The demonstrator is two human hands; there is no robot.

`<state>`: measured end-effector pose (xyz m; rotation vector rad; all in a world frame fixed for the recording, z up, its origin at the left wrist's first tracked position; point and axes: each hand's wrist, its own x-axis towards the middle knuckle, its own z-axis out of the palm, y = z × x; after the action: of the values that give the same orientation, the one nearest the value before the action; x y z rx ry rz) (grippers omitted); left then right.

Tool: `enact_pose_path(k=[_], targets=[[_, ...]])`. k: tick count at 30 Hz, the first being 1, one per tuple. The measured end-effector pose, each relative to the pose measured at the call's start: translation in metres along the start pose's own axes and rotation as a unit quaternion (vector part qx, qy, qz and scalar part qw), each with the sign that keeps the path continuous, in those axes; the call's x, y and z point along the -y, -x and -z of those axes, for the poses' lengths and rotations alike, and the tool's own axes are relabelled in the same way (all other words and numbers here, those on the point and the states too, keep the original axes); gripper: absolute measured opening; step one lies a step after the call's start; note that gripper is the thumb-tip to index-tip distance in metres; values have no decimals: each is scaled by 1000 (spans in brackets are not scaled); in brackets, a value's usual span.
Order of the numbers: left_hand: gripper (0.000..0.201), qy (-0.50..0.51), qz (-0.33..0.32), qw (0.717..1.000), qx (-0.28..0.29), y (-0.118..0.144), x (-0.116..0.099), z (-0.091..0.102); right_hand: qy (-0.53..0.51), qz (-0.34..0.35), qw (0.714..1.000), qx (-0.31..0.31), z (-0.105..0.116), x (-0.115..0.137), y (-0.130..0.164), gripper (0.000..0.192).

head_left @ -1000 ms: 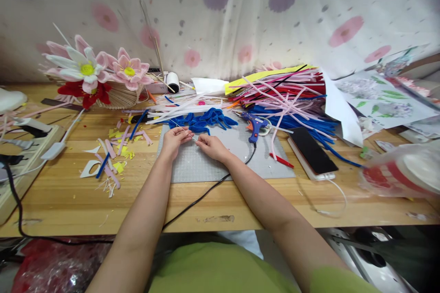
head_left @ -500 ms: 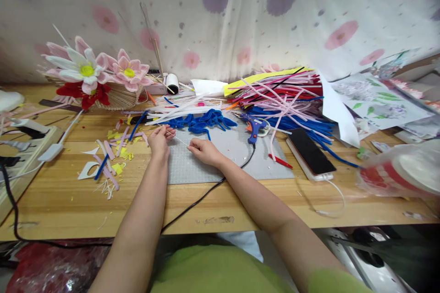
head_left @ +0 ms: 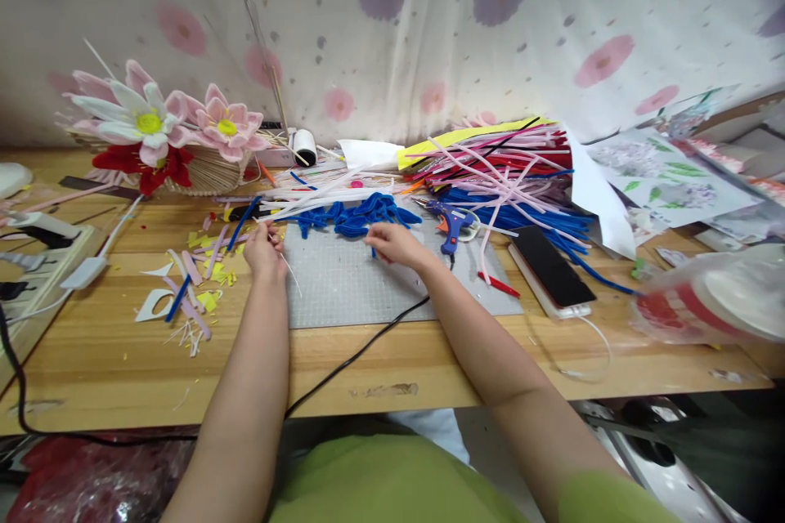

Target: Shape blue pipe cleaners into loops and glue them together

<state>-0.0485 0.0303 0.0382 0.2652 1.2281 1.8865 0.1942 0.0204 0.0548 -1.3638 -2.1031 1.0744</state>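
My left hand (head_left: 265,252) is closed in a pinch on a thin white wire (head_left: 290,268). The wire hangs down to the right over the left edge of a grey cutting mat (head_left: 343,294). Above the mat, my right hand (head_left: 396,245) has its fingers curled in at the tip of a blue chenille strip, which lies partly behind them. Whether that strip is gripped cannot be made out. Just behind this hand is a heap of bent blue chenille pieces (head_left: 349,219). A blue glue gun (head_left: 452,229) rests to the right of it.
Chenille flowers (head_left: 147,124) stand at the back left, with scraps (head_left: 195,278) in front. Bundled chenille stems (head_left: 515,163) lie at the back right. A phone (head_left: 553,265), red pen (head_left: 498,284) and plastic-wrapped tub (head_left: 717,298) are right. A black cord (head_left: 356,368) crosses the front.
My hands have moved apart. My right hand has let go of the wire and moved right and up to the blue pieces. My left hand has shifted left with the wire, which now points downward.
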Motion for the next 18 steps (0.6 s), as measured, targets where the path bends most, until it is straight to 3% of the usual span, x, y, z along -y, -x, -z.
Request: enact_pose_path(k=[3,6,8,12,15,18], targets=[[16,-28,71,993,85,12,5,-8,72,-7,991,-112,2,-6,-12,12],[9,-58,117,976,176,29,13,-17,153,3,981,-122,-9,-13,-20,23],[8,-79,118,964,223,38,19,-21,164,5,978,-130,-18,-18,-23,19],[9,-130,109,954,249,49,31,-25,6,10,981,-194,-29,-29,-25,12],[12,-166,125,941,269,57,46,-27,-164,-10,959,-230,-30,-34,-27,16],[20,-185,141,923,305,65,64,-28,-225,-23,941,-252,-29,-35,-27,19]])
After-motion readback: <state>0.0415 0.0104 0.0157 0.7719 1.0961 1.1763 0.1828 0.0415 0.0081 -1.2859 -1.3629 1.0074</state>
